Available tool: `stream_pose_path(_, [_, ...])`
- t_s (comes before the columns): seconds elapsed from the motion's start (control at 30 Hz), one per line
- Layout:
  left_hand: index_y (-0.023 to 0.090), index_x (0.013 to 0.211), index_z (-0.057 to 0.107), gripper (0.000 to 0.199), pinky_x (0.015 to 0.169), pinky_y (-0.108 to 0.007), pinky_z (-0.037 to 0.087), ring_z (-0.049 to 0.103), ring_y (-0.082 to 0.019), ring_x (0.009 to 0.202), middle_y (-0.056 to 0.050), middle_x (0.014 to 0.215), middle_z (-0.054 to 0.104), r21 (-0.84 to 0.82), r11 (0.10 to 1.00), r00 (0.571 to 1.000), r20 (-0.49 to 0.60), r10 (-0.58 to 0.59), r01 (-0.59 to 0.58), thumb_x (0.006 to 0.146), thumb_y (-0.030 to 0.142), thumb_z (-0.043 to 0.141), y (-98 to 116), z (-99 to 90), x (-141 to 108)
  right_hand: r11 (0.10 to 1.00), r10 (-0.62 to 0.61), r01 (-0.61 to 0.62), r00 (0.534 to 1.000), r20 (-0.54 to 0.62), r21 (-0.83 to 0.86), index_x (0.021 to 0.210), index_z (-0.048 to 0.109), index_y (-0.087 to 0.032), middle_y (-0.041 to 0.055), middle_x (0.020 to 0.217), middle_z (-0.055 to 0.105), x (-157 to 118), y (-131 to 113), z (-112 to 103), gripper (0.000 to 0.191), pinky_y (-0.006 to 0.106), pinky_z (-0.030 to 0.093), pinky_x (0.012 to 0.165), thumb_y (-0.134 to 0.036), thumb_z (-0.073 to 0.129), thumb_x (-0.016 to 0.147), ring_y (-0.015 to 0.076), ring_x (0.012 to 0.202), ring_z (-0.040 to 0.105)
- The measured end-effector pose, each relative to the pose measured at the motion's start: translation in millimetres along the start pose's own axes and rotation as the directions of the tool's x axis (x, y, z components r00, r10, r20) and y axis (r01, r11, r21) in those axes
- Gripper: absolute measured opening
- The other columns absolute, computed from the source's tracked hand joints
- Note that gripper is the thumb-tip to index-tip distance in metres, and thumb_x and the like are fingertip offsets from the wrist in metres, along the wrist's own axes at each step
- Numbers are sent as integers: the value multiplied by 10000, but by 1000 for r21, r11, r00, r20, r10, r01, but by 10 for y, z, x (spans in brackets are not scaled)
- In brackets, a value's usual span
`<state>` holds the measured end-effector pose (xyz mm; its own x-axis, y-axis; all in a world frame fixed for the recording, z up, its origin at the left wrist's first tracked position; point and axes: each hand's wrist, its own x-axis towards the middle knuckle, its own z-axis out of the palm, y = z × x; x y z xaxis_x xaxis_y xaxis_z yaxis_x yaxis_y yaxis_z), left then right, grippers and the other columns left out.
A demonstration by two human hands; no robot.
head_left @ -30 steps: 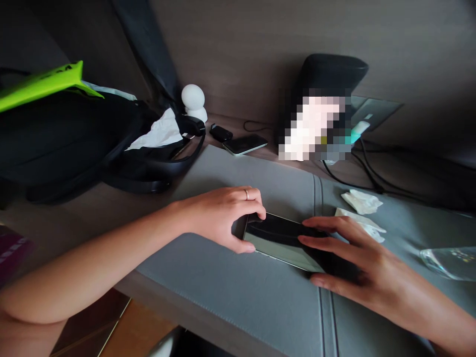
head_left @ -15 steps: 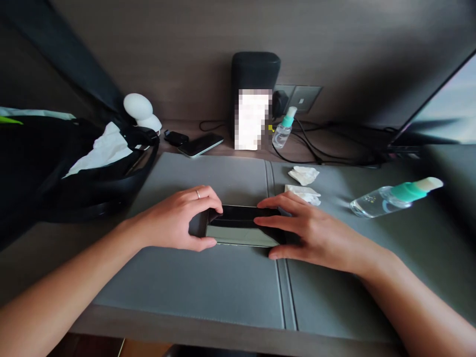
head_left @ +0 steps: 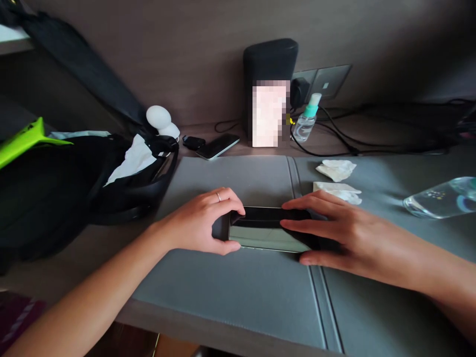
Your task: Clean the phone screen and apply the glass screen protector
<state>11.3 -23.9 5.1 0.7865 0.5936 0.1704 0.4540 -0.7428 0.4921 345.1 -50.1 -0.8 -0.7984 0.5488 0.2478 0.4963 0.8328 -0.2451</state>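
Note:
A dark-screened smartphone (head_left: 266, 237) lies lengthwise across the grey desk mat (head_left: 223, 287), its glass reflecting a pale band. My left hand (head_left: 203, 220), with a ring on one finger, is closed around its left end, thumb on the near edge and a bent finger at the far edge. From the other side my right hand (head_left: 345, 230) grips the right end, two fingers reaching over the screen and the thumb along the near edge. That hand hides the phone's right corner. Two crumpled white wipes (head_left: 336, 169) lie just beyond my right hand.
At right, a clear spray bottle (head_left: 435, 201) lies on its side; a smaller bottle (head_left: 305, 126) stands by a black box-like device (head_left: 269, 59) and cables (head_left: 345, 144). Another phone (head_left: 218, 146), a white round-headed object (head_left: 159, 117) and a black bag (head_left: 74, 188) are at left.
The view has turned left, so everything appears farther right and more of the bag and a bright green item show. Both hands keep the same hold on the smartphone.

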Motion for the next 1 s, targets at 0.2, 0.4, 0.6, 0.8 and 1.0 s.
stream_pose_path(0.2, [204, 1165, 605, 439, 948, -356, 549, 670, -215, 1064, -66, 1181, 656, -14, 1000, 1000, -8, -2, 2, 782, 314, 791, -4, -4, 1, 1000, -13, 13, 1000, 28, -5, 1407, 640, -261, 145, 1413, 608, 13, 7, -25, 501, 562, 509, 1062, -475, 674, 956, 330, 1234, 626])
stream_pose_path(0.4, [202, 1162, 601, 423, 938, -347, 543, 670, -218, 1046, -65, 1170, 650, 5, 1000, 1000, -8, 9, -9, 799, 329, 777, 3, -16, -10, 999, 30, -31, 998, 56, 14, 1405, 654, -274, 144, 1401, 621, 66, -56, -93, 502, 544, 517, 1057, -475, 691, 946, 327, 1229, 633])
stream_pose_path(0.6, [221, 1188, 590, 415, 967, -357, 534, 660, -224, 1082, -63, 1203, 637, 43, 999, 1000, 24, -15, 14, 828, 330, 766, 14, 0, -43, 991, 102, -86, 983, -155, 104, 1296, 714, -210, 140, 1294, 695, 55, -79, -268, 350, 416, 550, 1005, -375, 654, 993, 260, 1170, 669])
stream_pose_path(0.8, [253, 1250, 558, 455, 999, -382, 532, 641, -245, 1145, -69, 1251, 621, 83, 997, 998, 65, -9, 4, 892, 469, 739, -17, 5, -71, 937, 317, -347, 896, -310, -45, 1088, 750, -188, 116, 1092, 743, -65, 94, -336, 241, 415, 526, 943, -302, 547, 1027, 257, 1027, 684])
stream_pose_path(1.0, [267, 1262, 563, 447, 981, -396, 550, 660, -251, 1118, -72, 1268, 627, 123, 992, 997, 71, -43, 34, 899, 471, 726, -24, 19, -80, 845, 495, -525, 838, -227, -95, 1052, 626, -157, 96, 951, 685, -134, 134, -269, 181, 352, 472, 771, -204, 567, 888, 235, 858, 633])
